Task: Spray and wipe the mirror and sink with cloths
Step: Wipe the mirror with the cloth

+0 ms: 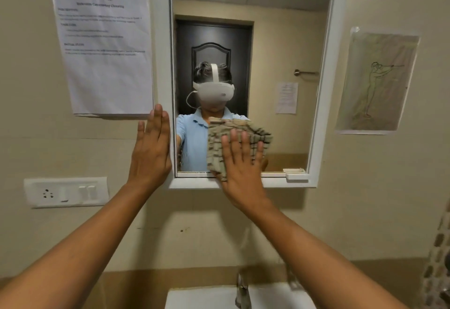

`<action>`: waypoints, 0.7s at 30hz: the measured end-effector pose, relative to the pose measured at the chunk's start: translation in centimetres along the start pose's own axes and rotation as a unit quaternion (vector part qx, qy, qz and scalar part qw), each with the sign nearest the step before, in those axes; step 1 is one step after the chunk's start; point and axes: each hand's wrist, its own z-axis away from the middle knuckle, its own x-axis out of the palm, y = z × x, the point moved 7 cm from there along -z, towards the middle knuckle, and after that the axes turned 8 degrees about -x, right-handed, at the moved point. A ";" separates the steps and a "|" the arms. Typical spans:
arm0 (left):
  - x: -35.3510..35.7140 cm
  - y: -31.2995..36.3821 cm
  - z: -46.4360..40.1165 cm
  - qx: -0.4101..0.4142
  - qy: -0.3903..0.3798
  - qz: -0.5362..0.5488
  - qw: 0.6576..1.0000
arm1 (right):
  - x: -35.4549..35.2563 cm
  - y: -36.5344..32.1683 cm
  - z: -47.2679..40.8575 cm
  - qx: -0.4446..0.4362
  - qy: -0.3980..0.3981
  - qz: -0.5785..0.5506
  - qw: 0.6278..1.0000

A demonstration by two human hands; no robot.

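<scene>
A white-framed mirror [280, 41] hangs on the beige wall. My right hand [241, 162] presses a beige checked cloth [216, 143] flat against the glass near the mirror's lower edge, fingers straight and spread. My left hand [152, 150] rests flat with straight fingers on the wall and the mirror's left frame. A white sink [207, 296] with a metal tap [242, 291] shows at the bottom edge. No spray bottle is in view.
A printed sheet [104, 48] is taped left of the mirror, a drawing [376, 82] to its right. A white socket and switch plate [65, 192] sits on the wall at lower left. A small white ledge [295, 174] is at the mirror's lower right corner.
</scene>
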 end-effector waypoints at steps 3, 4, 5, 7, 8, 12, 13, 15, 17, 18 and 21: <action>-0.3 -0.4 0.0 0.027 -0.006 0.001 1.000 | 0.5 -5.1 -2.6 -0.016 0.003 0.002 1.000; -0.3 -0.6 0.1 0.036 -0.011 0.003 0.999 | 0.5 -6.3 -3.4 -0.017 0.002 0.002 1.000; -0.4 -0.8 0.2 0.041 -0.016 0.006 0.999 | 0.5 -7.3 -4.1 -0.018 0.001 0.003 1.000; -0.4 -1.1 0.3 0.043 -0.021 0.014 0.999 | 0.5 -8.4 -5.1 -0.018 -0.002 0.005 1.000; -0.4 -1.3 0.3 0.042 -0.020 0.017 0.999 | 0.5 -8.7 -5.3 -0.017 -0.004 0.002 1.000; 0.0 -1.4 1.0 0.041 -0.023 0.027 0.999 | 0.7 -8.8 -3.8 -0.058 -0.016 -0.023 0.998; 0.2 -1.4 1.3 0.040 -0.027 0.025 0.999 | 0.9 -8.8 -2.9 -0.078 -0.021 -0.023 0.996; 0.6 -1.3 2.0 0.037 -0.030 0.019 0.999 | 1.4 -8.7 -1.0 -0.118 -0.038 -0.014 0.992; 0.7 -1.1 2.4 0.032 -0.031 0.014 0.999 | 1.9 -8.2 0.9 -0.153 -0.055 -0.009 0.987; 0.6 -0.8 2.5 0.029 -0.030 0.013 0.999 | 1.9 -7.7 1.7 -0.164 -0.061 -0.007 0.985; 0.6 -0.4 2.6 0.020 -0.020 0.011 1.000 | 1.4 -5.2 3.5 -0.166 -0.076 0.000 0.983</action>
